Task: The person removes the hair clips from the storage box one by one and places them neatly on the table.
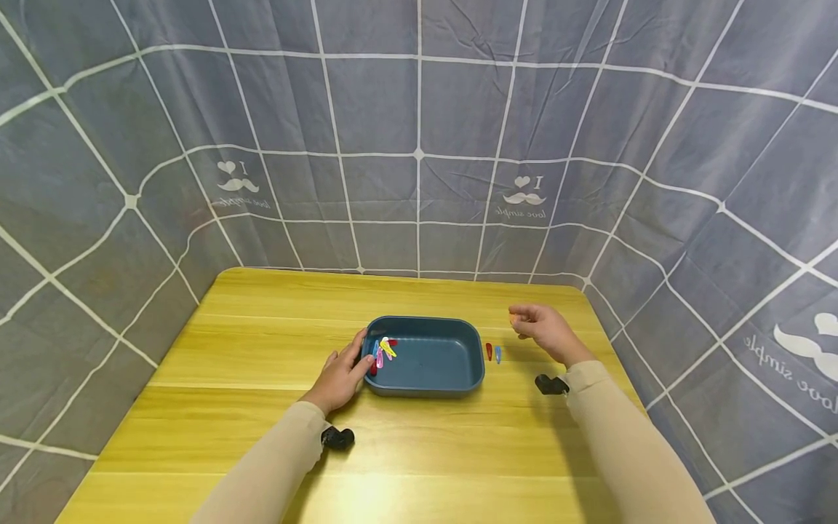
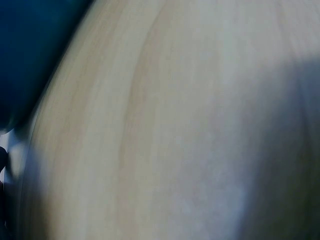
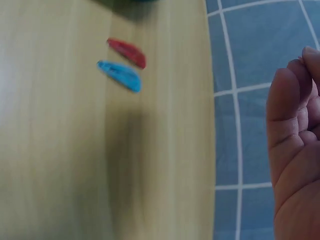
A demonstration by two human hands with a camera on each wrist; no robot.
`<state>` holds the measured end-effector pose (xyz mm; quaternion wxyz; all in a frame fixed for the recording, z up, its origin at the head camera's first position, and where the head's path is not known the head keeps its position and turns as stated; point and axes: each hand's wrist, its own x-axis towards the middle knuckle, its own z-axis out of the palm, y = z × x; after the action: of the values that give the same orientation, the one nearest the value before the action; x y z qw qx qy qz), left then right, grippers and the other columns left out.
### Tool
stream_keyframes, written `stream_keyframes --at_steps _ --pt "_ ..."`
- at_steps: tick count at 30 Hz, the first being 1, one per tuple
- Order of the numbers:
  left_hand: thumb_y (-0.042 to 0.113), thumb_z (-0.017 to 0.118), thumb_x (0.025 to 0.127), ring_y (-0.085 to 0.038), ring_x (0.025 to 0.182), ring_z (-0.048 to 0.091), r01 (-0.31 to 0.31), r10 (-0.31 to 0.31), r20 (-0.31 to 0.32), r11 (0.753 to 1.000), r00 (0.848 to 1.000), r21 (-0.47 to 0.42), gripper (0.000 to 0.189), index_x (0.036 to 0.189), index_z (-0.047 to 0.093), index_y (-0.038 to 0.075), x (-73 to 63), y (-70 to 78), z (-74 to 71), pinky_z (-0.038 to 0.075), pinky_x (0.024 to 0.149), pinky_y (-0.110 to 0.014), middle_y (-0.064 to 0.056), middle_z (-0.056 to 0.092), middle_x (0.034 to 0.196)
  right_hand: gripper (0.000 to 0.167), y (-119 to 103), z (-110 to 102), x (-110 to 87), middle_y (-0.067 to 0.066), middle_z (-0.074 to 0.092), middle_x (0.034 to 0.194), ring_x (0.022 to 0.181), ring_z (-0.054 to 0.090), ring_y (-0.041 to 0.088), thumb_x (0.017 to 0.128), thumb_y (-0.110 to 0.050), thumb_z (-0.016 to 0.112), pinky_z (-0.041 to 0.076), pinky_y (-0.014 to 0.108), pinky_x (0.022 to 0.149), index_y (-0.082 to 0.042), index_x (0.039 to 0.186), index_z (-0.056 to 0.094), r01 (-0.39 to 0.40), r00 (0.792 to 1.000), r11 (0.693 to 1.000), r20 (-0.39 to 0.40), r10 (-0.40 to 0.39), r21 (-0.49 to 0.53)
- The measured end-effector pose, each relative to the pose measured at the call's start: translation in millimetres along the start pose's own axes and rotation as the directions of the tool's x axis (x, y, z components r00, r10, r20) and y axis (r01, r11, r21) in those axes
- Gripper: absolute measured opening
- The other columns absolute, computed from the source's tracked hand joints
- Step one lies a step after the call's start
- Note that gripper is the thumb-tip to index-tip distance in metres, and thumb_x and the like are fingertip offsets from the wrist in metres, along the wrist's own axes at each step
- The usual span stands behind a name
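My left hand [image 1: 338, 377] holds the left end of a dark blue rectangular tray [image 1: 424, 391], its thumb over the rim. Several snap hair clips [image 1: 388, 349], in pink, yellow, red and blue, lie piled at the tray's left end. Raised above the table to the right of the tray, my right hand [image 1: 542, 331] pinches a small orange thing between thumb and fingertips; its kind is mostly hidden. Between that hand and the tray, a red hair clip [image 1: 489, 351] and a blue hair clip [image 3: 119, 75] lie side by side on the table.
The wooden table [image 1: 262, 364] extends around the tray. A grey-blue curtain [image 1: 393, 189] with white grid lines surrounds its back and sides. Black wrist devices [image 1: 552, 384] sit under both sleeves. The left wrist view shows mostly blurred tabletop and a tray corner [image 2: 35, 45].
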<state>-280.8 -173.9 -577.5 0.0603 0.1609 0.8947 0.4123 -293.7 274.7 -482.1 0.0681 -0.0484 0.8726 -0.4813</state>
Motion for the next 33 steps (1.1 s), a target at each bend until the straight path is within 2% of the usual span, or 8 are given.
stream_keyframes --at_steps 3,5,8,12,16,21,27,33 --pt "0.042 0.042 0.114 -0.038 0.161 0.026 0.003 -0.003 0.004 1.000 1.000 0.001 0.068 0.172 0.011 0.023 0.4 -0.1 -0.7 0.000 0.130 -0.064 -0.011 0.024 0.175 0.047 8.0 -1.3 -0.8 0.020 0.066 0.118 0.115 0.066 0.038 0.108 -0.012 0.059 0.058 0.047 0.097 0.006 0.151 0.051 -0.017 1.000 1.000 -0.020 0.017 -0.014" --pt "0.042 0.042 0.114 -0.038 0.161 0.026 0.006 -0.006 0.006 1.000 1.000 0.001 0.068 0.172 0.011 0.022 0.7 -0.1 -1.0 0.000 0.130 -0.064 -0.011 0.024 0.175 0.046 13.8 -1.6 -1.0 0.020 0.065 0.113 0.114 0.065 0.038 0.107 -0.011 0.060 0.059 0.043 0.095 0.007 0.149 0.053 -0.035 0.999 0.999 -0.027 0.035 -0.005" --pt "0.040 0.043 0.114 -0.038 0.161 0.026 0.009 -0.009 0.006 1.000 1.000 -0.001 0.068 0.172 0.012 0.021 1.3 0.2 -1.2 -0.001 0.130 -0.064 -0.012 0.025 0.175 0.047 22.4 -1.3 -2.0 0.026 0.065 0.118 0.114 0.066 0.036 0.106 -0.011 0.062 0.060 0.040 0.093 0.009 0.148 0.053 -0.057 0.998 0.998 -0.037 0.058 0.011" --pt "0.040 0.043 0.114 -0.038 0.161 0.026 0.011 -0.011 0.012 1.000 1.000 0.002 0.068 0.172 0.011 0.021 1.3 0.5 -1.3 -0.001 0.130 -0.064 -0.012 0.023 0.175 0.047 34.7 0.1 -2.9 0.030 0.065 0.123 0.102 0.067 0.022 0.105 -0.007 0.062 0.061 0.037 0.089 0.012 0.146 0.052 -0.083 0.995 0.996 -0.047 0.084 0.036" --pt "0.041 0.042 0.114 -0.038 0.161 0.025 0.012 -0.012 0.017 1.000 1.000 0.001 0.069 0.172 0.010 0.023 1.1 -0.1 -1.0 -0.002 0.130 -0.064 -0.011 0.022 0.176 0.045 46.3 3.1 -3.8 0.016 0.067 0.105 0.088 0.062 0.013 0.103 -0.002 0.063 0.060 0.030 0.080 0.015 0.143 0.052 -0.113 0.992 0.990 -0.040 0.116 0.080" --pt "0.042 0.042 0.114 -0.038 0.161 0.025 0.005 -0.005 0.011 1.000 1.000 0.003 0.069 0.172 0.010 0.023 1.5 -1.4 0.2 -0.001 0.130 -0.065 -0.011 0.023 0.175 0.044 56.3 8.8 -4.2 0.003 0.065 0.094 0.077 0.059 0.013 0.102 -0.001 0.063 0.055 0.025 0.070 0.015 0.141 0.053 -0.141 0.988 0.986 -0.044 0.145 0.086" --pt "0.041 0.042 0.114 -0.038 0.161 0.026 -0.004 0.004 -0.001 1.000 1.000 0.011 0.069 0.172 0.012 0.020 2.4 -2.3 1.3 0.000 0.130 -0.065 -0.012 0.025 0.175 0.040 65.7 17.1 0.2 0.004 0.065 0.093 0.076 0.060 0.013 0.100 0.000 0.065 0.055 0.024 0.068 0.011 0.137 0.058 -0.186 0.980 0.978 -0.055 0.191 0.091" --pt "0.041 0.042 0.114 -0.039 0.161 0.026 -0.003 0.003 0.001 1.000 1.000 0.008 0.069 0.172 0.011 0.021 2.5 -2.2 1.7 -0.001 0.130 -0.065 -0.013 0.024 0.175 0.040 69.4 22.3 1.6 0.005 0.064 0.094 0.081 0.061 0.014 0.100 -0.002 0.066 0.057 0.026 0.071 0.011 0.137 0.059 -0.207 0.976 0.977 -0.057 0.209 0.052"
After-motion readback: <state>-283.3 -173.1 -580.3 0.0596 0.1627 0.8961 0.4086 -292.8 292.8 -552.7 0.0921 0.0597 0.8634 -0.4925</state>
